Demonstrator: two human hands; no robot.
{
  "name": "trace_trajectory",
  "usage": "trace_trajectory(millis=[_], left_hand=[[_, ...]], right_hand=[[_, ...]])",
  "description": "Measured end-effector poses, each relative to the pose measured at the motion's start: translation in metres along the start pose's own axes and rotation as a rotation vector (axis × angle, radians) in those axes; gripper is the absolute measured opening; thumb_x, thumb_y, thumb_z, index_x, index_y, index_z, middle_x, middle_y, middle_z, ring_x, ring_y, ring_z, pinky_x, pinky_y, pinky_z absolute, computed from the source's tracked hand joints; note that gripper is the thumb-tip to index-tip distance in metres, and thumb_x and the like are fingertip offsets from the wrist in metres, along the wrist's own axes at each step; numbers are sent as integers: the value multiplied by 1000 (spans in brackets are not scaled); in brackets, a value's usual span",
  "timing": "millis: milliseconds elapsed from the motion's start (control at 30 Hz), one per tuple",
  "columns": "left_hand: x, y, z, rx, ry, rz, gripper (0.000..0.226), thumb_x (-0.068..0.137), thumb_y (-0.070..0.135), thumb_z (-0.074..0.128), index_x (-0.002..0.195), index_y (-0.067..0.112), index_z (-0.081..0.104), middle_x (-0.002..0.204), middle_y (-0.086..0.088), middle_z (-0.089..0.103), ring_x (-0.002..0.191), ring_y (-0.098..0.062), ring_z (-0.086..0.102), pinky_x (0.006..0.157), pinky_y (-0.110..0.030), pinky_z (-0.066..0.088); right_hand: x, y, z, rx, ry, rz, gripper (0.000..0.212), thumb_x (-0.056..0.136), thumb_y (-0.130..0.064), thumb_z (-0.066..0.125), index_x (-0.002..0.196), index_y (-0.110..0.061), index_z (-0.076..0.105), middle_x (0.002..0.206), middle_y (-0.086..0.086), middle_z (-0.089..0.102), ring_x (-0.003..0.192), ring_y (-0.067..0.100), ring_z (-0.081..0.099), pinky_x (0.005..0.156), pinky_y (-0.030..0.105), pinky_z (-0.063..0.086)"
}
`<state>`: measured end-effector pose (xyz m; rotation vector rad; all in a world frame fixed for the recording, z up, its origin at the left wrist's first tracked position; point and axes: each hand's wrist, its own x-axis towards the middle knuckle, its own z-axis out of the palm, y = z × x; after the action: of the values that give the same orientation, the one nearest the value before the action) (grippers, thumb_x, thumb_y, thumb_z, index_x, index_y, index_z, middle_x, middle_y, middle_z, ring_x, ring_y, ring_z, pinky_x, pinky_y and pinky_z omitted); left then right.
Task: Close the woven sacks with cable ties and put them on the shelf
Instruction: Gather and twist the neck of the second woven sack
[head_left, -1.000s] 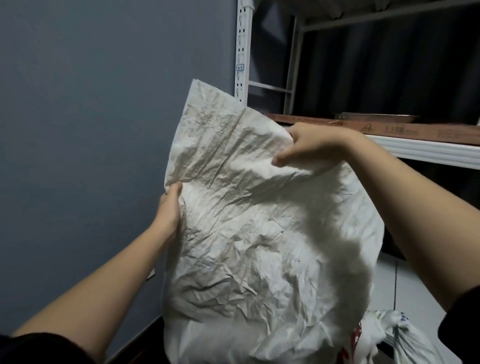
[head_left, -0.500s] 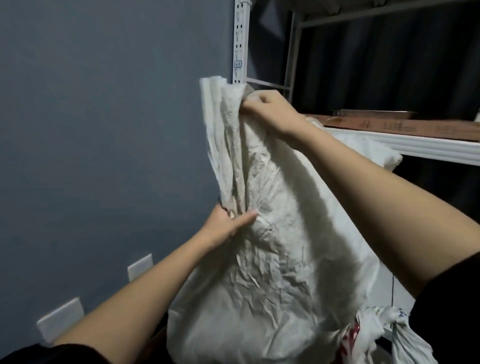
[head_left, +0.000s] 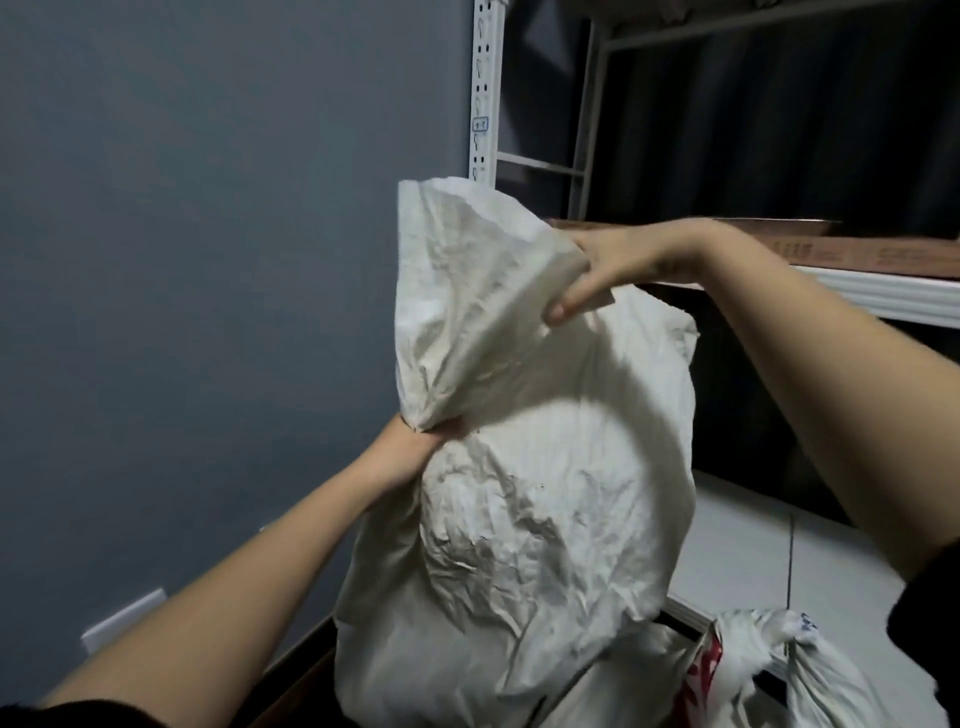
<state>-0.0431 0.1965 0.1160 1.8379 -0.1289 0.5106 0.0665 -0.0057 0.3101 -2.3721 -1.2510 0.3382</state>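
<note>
A crumpled white woven sack (head_left: 545, 499) stands upright in the middle of the head view, its body bulging. My left hand (head_left: 410, 447) squeezes the gathered neck of the sack from the left side. Above that grip the loose top flap (head_left: 467, 291) fans out, and my right hand (head_left: 602, 270) pinches its right edge. The metal shelf (head_left: 893, 291) with a brown board on it runs behind my right arm. No cable tie is visible.
A second white sack (head_left: 769, 670) with red print and a knotted top lies at the lower right. A white perforated shelf post (head_left: 483, 88) rises behind the sack. A grey wall with white outlet plates (head_left: 124, 623) fills the left. Pale floor tiles (head_left: 748, 545) show at right.
My left hand stays clamped at the sack's neck. My right hand has shifted right and lower, pulling the bunched top flap open and sideways. The view has moved slightly back.
</note>
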Motion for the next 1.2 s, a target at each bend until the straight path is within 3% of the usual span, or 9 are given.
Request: trace_trajectory(millis=[100,200,300,400,533,700,867,1033,1200], left_hand=[[1,-4,-7,-11,-17,-33,49,96,17,55,138,35,38,141,14,45,127,-1,44,106,-20,35],[4,-6,-6,-166,48,-158,50,90,15,63,137,20,47,136,0,54,124,-15,52,107,-33,39],[3,-6,-6,-266,80,-272,46,83,27,69,127,16,59,126,-5,64,116,-20,60,106,-36,42],[1,-2,-7,-304,15,-333,76,70,58,68,133,18,55,129,4,61,119,-14,58,107,-34,39],[1,6,7,-262,131,-265,50,94,38,54,137,13,48,133,2,55,122,-13,52,101,-26,38],[-4,3,36,-93,-6,-105,52,84,18,68,131,23,44,129,10,51,121,-6,48,102,-19,33],[0,3,56,-117,-64,-192,37,76,24,80,110,26,64,113,12,67,109,-7,62,94,-19,44],[6,4,45,-122,38,-168,49,88,-1,59,135,8,48,125,5,53,118,-12,50,83,-2,41],[4,-1,30,-40,113,-209,48,90,-6,52,137,3,46,132,-4,52,126,-15,45,111,-26,31]], right_hand=[[0,17,4,-205,-93,110,60,69,-13,83,120,-18,52,112,-10,65,105,5,61,92,25,48],[6,31,12,-472,162,33,53,70,-16,81,117,-16,55,115,-4,52,111,13,48,95,27,39],[5,41,13,-294,330,-89,36,79,-25,75,111,-14,66,115,1,63,111,19,57,98,36,45],[-8,32,10,13,440,-80,23,93,-32,60,80,-13,66,85,-2,64,79,6,57,75,19,43],[-2,17,15,-265,750,-138,36,98,-38,44,76,-10,50,68,1,50,67,19,50,64,34,34],[14,-18,22,-445,1010,-208,22,93,-34,39,76,-21,44,77,5,58,80,32,55,62,39,35],[43,-44,45,-125,933,-318,27,87,-35,41,82,-12,55,79,-2,65,81,25,60,72,45,49],[38,-36,31,-222,923,-313,28,88,-45,47,79,-19,54,72,-5,58,76,16,53,73,38,43],[14,-12,-9,-154,311,-116,85,61,-60,79,131,-26,45,128,-8,55,118,8,53,105,32,41]])
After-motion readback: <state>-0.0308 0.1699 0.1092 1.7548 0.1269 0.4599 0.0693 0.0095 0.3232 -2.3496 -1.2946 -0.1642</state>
